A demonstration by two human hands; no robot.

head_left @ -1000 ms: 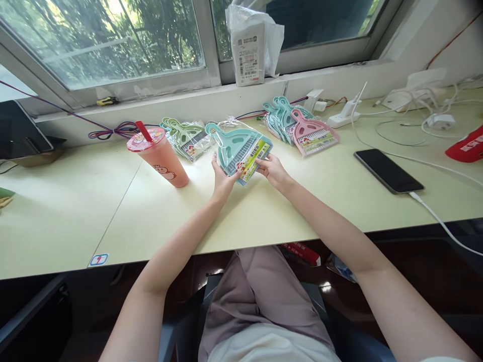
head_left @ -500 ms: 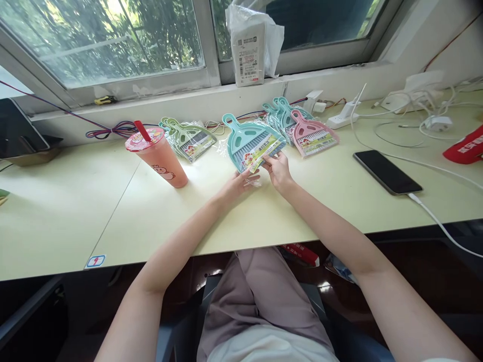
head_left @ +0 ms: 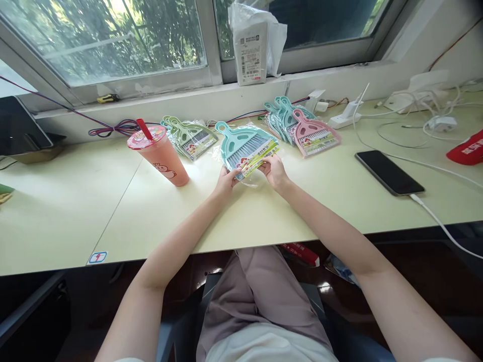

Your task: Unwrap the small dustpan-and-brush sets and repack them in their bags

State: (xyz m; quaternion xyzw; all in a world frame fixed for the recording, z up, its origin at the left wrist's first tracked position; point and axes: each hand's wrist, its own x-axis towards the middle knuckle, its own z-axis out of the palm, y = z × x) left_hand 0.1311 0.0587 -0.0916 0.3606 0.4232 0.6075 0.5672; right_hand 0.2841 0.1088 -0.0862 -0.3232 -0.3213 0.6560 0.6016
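Between my hands is a light-blue mini dustpan and brush set (head_left: pixel 247 147) in clear plastic wrap with a green-yellow label, its looped handle pointing to the far left. My left hand (head_left: pixel 226 182) grips its lower left corner, thumb on top. My right hand (head_left: pixel 275 172) pinches the near right edge by the label. Behind on the left lies a stack of green dustpan sets (head_left: pixel 192 138). Blue dustpan sets (head_left: pixel 285 118) and a pink dustpan set (head_left: pixel 315 134) lie together at the back right.
A pink drink cup (head_left: pixel 166 158) with a red straw stands left of my hands. On the right, a phone (head_left: pixel 389 172) lies plugged into a white cable. A power strip (head_left: pixel 345 116) and tangled cables sit behind it. A wrapped box (head_left: pixel 251 53) rests on the sill.
The blue dustpan set moved away and flattened, with my left fingers loosened; then it came back slightly toward me and left. My left hand has closed on its corner again.
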